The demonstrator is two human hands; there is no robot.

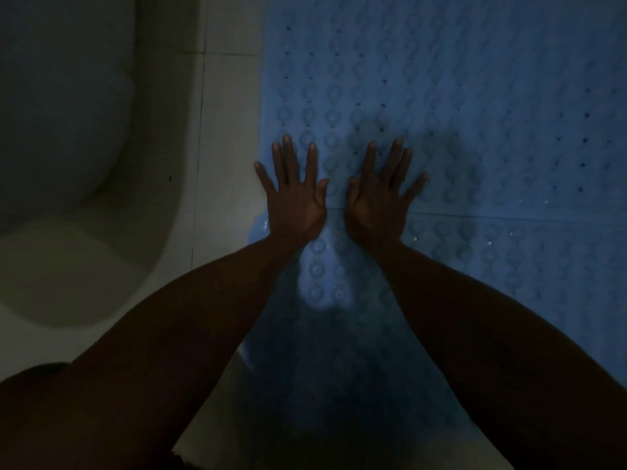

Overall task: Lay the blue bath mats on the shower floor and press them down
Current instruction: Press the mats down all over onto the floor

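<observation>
Two bare forearms reach forward over the near blue mat (339, 273), which lies flat on the floor under the wrists and meets the far blue mat (475, 96) at a seam running just beneath the palms. The left hand (293, 195) and right hand (381, 198) lie side by side, close but apart, fingers straight and spread, palms flat across that seam with fingertips on the far mat. Left of the left hand are pale floor tiles (224, 130), and beyond those a curved white fixture (68, 130) in dim light.
</observation>
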